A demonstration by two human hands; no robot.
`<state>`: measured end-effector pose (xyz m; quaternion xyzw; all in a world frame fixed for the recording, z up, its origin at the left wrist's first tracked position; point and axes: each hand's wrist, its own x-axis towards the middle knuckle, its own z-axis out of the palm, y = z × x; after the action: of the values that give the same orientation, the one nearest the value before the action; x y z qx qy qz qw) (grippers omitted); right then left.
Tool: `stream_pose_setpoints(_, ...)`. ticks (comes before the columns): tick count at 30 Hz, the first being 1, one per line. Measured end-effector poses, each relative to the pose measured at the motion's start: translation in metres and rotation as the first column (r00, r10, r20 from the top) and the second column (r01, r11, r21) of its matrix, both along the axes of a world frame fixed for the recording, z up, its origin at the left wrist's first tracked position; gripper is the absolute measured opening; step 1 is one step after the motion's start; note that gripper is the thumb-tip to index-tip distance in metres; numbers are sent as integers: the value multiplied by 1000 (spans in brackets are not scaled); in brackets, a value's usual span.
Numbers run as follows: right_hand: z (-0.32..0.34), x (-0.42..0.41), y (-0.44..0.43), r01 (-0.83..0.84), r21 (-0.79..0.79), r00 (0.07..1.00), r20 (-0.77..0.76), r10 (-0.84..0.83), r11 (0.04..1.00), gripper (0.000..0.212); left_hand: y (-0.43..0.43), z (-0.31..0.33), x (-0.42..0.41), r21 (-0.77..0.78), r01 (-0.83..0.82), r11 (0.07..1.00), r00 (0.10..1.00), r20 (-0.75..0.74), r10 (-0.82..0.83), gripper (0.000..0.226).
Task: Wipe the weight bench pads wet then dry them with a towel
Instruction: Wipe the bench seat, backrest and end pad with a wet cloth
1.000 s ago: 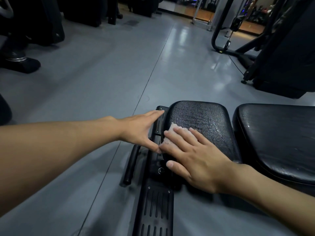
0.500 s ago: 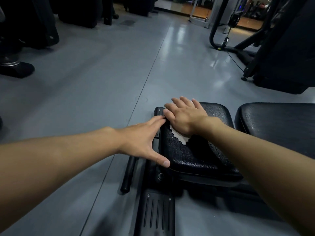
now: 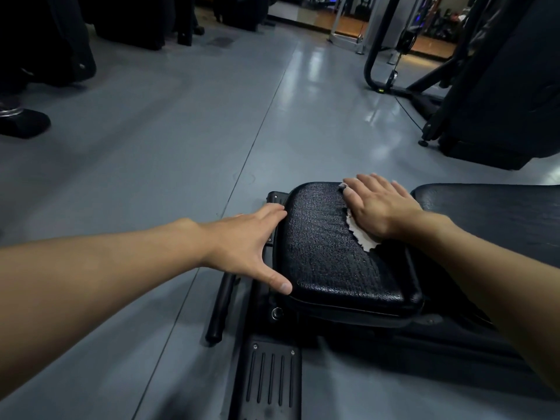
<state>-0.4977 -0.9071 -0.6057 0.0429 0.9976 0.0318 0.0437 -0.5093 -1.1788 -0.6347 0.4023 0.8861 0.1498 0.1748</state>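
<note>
View: head camera, looking forward and down over a low bench on a gym floor.
Seat pad: small black textured vinyl seat pad (image 3: 327, 262) with rounded corners and a cracked grain. It lies flat at centre frame.
Back pad: larger black vinyl back pad (image 3: 485, 213), just beside the seat pad on its right with a narrow gap between them. The right forearm and the frame edge partly hide it.
Cloth: white ragged-edged cloth (image 3: 363, 237) on the far right part of the seat pad, mostly under the right hand. A frayed edge shows near the wrist and a small corner by the index finger.
Right hand: right hand (image 3: 378, 204) lies palm down on the cloth with fingers straight and close together, pressing it flat to the pad.
Left hand: left hand (image 3: 242, 247) lies palm down at the seat pad's left edge with fingers straight and pointing away. The thumb is spread wide with its tip on the near left corner. It holds nothing.
Hands, relation: apart, with bare pad surface between them.
Bench frame: ribbed black metal foot plate (image 3: 269, 377) with screws at its corners, in front of the seat pad. A black cylindrical bar (image 3: 219, 307) lies low at the frame's left.
Floor: glossy grey floor (image 3: 151, 153) crossed by a straight seam line.
Surroundings: black gym machine (image 3: 500, 86) at far right, with a curved black tube frame (image 3: 371, 56) beside it.
Markings: small yellow mark (image 3: 380, 90) at the tube's base, too small to read.
</note>
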Motion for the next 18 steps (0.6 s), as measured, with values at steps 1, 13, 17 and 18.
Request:
stream_pose_setpoints(1, 0, 1, -3, 14, -5, 1000, 1, -14, 1000, 59, 0, 0, 1, 2, -2, 1000, 1000, 0, 2, 136)
stream_pose_setpoints(13, -19, -1, -89, -242, -36, 969, 34, 243, 970, 58, -2, -8, 3, 136, -23, 990, 999, 34, 19, 130)
stream_pose_setpoints(17, -16, 4, -72, -277, -3, 960, 27, 277, 961, 57, -2, -9, 3, 102, -32, 994, 999, 23, 30, 134)
stream_pose_setpoints(18, -14, 6, -65, -263, 8, 965, 30, 262, 965, 56, -2, -9, 2, 81, -38, 996, 999, 15, 37, 137)
